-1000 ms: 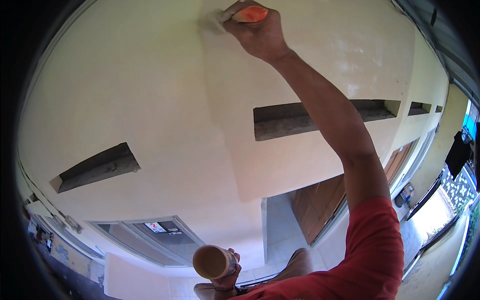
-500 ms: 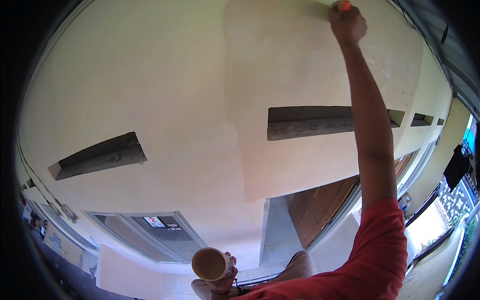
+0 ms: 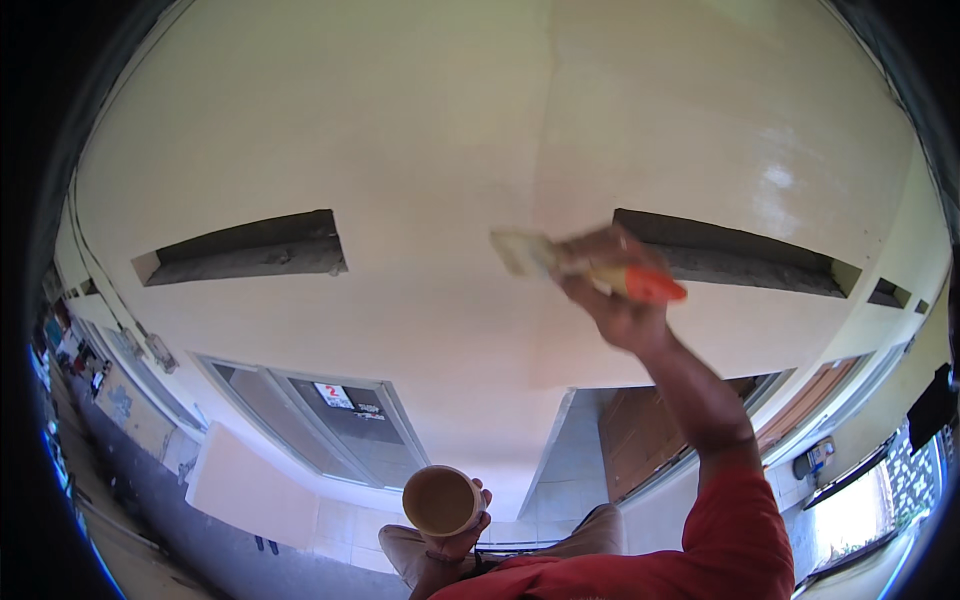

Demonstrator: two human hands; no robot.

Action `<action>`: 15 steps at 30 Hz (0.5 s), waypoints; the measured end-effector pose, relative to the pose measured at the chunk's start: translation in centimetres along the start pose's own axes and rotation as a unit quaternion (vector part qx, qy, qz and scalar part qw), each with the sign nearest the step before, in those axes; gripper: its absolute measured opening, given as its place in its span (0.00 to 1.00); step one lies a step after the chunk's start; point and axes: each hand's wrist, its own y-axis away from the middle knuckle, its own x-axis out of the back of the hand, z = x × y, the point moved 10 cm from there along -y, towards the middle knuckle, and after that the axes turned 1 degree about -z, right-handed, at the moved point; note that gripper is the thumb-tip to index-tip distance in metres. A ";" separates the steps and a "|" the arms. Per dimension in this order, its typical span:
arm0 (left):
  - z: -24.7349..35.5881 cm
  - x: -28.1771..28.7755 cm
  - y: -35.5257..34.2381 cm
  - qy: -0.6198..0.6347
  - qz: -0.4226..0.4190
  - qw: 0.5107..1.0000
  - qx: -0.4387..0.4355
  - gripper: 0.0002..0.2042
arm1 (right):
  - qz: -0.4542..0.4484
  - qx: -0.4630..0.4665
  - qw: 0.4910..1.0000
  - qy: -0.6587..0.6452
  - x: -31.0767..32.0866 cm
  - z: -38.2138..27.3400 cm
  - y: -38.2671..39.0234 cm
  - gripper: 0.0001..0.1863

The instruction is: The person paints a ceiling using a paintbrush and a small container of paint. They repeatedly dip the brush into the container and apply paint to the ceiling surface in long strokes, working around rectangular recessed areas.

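A paintbrush [image 3: 610, 280] with an orange-tipped handle and pale bristles is gripped in my right hand [image 3: 620, 300], somewhat smeared by motion. Its bristles point left, in front of the cream wall [image 3: 430, 170]; whether they touch it I cannot tell. Low in the middle, my left hand [image 3: 466, 538] is wrapped round a cup-like tub [image 3: 441, 503] of light brown paint or similar liquid, its mouth facing up. Down the wall beside the brush runs a faint edge between two tones, with a wet-looking shine farther right.
Two long dark wall recesses lie to the left [image 3: 245, 250] and right [image 3: 740, 250]. Below them are a grey-framed window [image 3: 320, 415] and a doorway with a brown door [image 3: 640, 430]. Cables and a switch box [image 3: 160, 352] run down the left side. My knees show below.
My right hand has come down and leftward from high on the wall with the brush. My view has shifted, and my left hand still holds the tub low in the middle.
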 end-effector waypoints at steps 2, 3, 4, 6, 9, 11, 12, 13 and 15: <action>0.1 -0.1 0.4 -0.012 0.014 1.000 -0.002 0.36 | 0.026 -0.230 0.973 -0.010 -1.2 3.2 10.9 0.11; -0.4 -0.6 0.0 -0.008 0.007 1.000 0.009 0.36 | 0.093 -0.310 0.944 -0.068 -0.8 5.8 17.4 0.10; -0.2 -1.1 0.5 -0.006 0.004 1.000 0.005 0.37 | 0.133 -0.452 0.872 -0.134 -1.9 6.2 21.7 0.09; -0.1 -1.2 1.0 -0.001 0.012 1.000 0.010 0.38 | 0.276 -0.572 0.746 -0.201 -2.4 7.7 33.6 0.09; -0.4 -0.1 0.8 0.046 0.000 0.998 0.034 0.39 | 0.410 -0.677 0.551 -0.265 -2.9 6.3 50.2 0.11; -0.9 -0.2 0.8 0.057 0.004 0.998 0.038 0.38 | 0.484 -0.694 0.441 -0.299 -3.2 4.5 58.6 0.13; -1.2 -0.5 0.7 0.061 0.007 0.997 0.042 0.38 | 0.517 -0.697 0.394 -0.304 -3.3 3.2 60.9 0.13; -1.5 -0.7 0.3 0.047 0.009 0.998 0.045 0.37 | 0.553 -0.694 0.345 -0.306 -3.1 1.9 62.7 0.14; -2.6 -0.7 -0.5 0.021 0.018 0.998 0.058 0.36 | 0.565 -0.694 0.326 -0.305 -1.7 1.1 65.1 0.14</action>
